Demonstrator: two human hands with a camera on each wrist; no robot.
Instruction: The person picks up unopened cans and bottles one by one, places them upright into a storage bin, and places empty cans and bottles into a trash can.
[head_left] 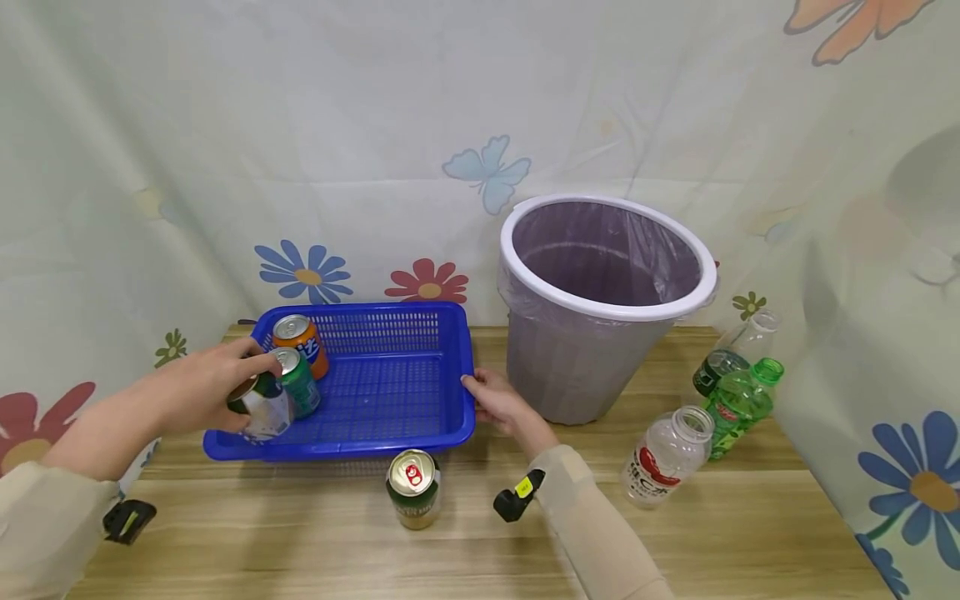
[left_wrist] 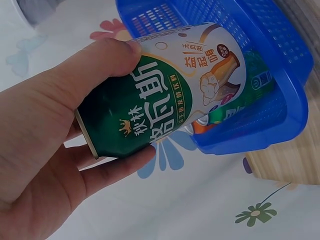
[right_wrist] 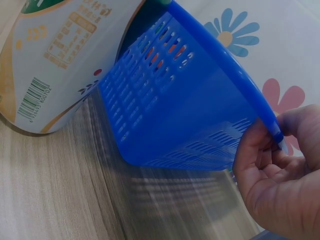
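Observation:
My left hand [head_left: 198, 387] grips a green and white drink can [left_wrist: 150, 95] around its end, thumb on one side and fingers on the other. That can is over the front left corner of a blue plastic basket [head_left: 375, 392]. Inside the basket, an orange can [head_left: 309, 342] and a green can [head_left: 302, 393] stand upright at the left end. My right hand [head_left: 501, 402] pinches the basket's right rim [right_wrist: 250, 95] between thumb and fingers. In front of the basket, another green and white can [head_left: 414, 492] stands on the table.
A grey waste bin [head_left: 577, 358] with a white rim and a clear liner stands right of the basket. Farther right are a clear wide-mouthed bottle [head_left: 663, 458], a green bottle [head_left: 742, 404] and a clear bottle with a dark label [head_left: 731, 354]. A flowered curtain [head_left: 337, 108] hangs behind.

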